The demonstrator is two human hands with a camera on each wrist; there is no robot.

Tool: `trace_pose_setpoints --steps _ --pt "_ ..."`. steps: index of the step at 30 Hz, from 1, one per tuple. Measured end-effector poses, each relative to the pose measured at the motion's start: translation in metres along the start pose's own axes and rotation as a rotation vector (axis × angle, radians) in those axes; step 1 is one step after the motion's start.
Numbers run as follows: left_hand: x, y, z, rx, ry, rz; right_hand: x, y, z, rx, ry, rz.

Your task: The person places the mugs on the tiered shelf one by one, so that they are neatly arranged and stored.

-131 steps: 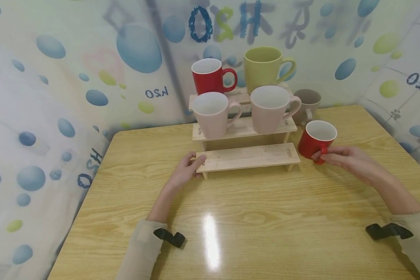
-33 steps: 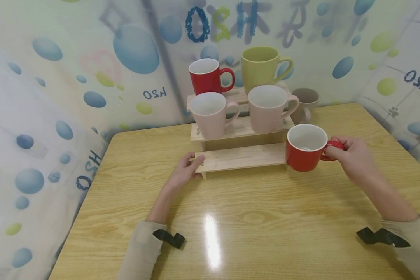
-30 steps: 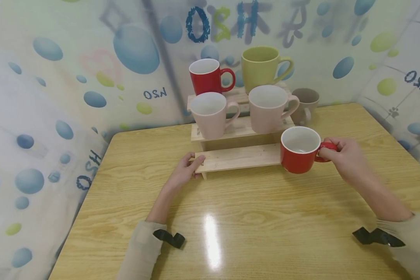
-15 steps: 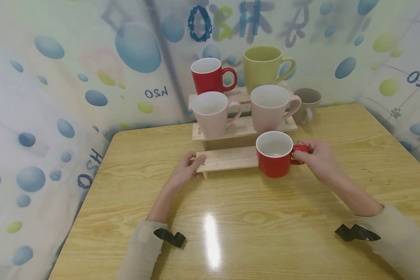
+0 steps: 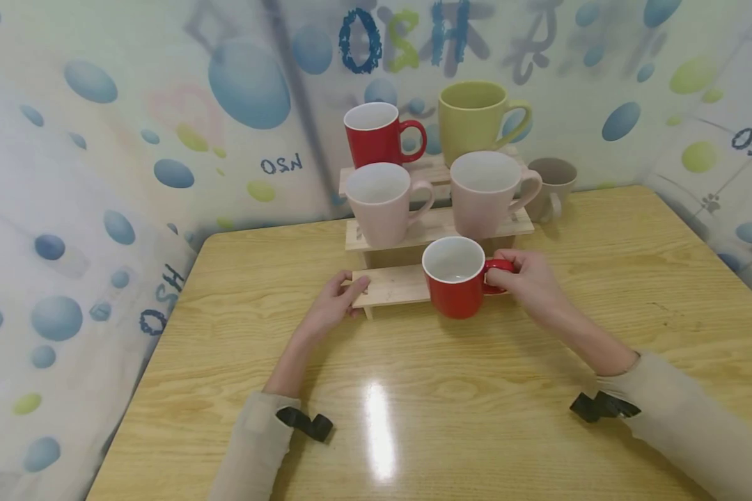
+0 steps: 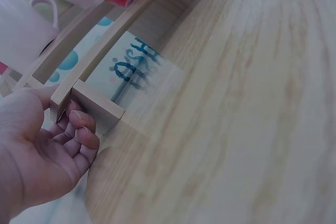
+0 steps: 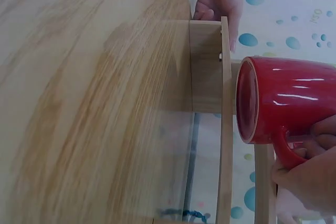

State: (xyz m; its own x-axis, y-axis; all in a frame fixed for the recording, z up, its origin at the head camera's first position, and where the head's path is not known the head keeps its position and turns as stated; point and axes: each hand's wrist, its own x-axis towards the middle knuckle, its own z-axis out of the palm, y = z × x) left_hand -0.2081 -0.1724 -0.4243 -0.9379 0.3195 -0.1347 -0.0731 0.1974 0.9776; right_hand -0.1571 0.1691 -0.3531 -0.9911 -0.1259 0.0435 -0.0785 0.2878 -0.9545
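Observation:
My right hand [image 5: 533, 282] grips the handle of a red mug [image 5: 456, 296] with a white inside. The mug is upright in front of the wooden three-step rack [image 5: 388, 287] and overlaps its lowest step in the head view. In the right wrist view, a narrow gap shows between the red mug's base [image 7: 248, 100] and the step's plank [image 7: 226, 129]. My left hand [image 5: 332, 303] holds the left end of that lowest step, thumb on top. Curled fingers [image 6: 84, 137] show under the plank in the left wrist view.
Two pink mugs [image 5: 379, 209] stand on the middle step. Another red mug [image 5: 376, 142] and a yellow-green mug [image 5: 473, 125] occupy the top step. Behind the rack's right end, a grey-brown mug [image 5: 551, 188] sits on the wooden table [image 5: 476, 417]. Printed fabric [image 5: 163, 125] encloses the back and sides.
My right hand has lifted the red mug from the table right of the rack and carried it left, to the lowest step. My left hand keeps its hold on the rack.

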Motion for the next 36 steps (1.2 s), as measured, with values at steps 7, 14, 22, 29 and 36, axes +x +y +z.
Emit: trace_pose_setpoints --steps 7,14,22,29,36 --pt "0.001 0.0 0.0 -0.002 -0.003 -0.001 0.013 0.0 0.02 0.054 -0.004 -0.016" --pt "0.002 0.0 0.002 -0.017 0.016 0.005 0.026 0.007 0.039 0.113 -0.009 -0.124" --pt "0.003 -0.001 0.003 -0.032 0.025 0.023 0.035 0.009 0.062 0.139 -0.051 -0.125" --pt "0.002 0.0 0.002 -0.036 0.015 0.039 0.041 0.006 0.075 0.154 -0.066 -0.101" --pt "0.003 0.0 0.003 -0.02 0.032 0.018 0.045 0.003 0.082 0.14 -0.057 -0.1"
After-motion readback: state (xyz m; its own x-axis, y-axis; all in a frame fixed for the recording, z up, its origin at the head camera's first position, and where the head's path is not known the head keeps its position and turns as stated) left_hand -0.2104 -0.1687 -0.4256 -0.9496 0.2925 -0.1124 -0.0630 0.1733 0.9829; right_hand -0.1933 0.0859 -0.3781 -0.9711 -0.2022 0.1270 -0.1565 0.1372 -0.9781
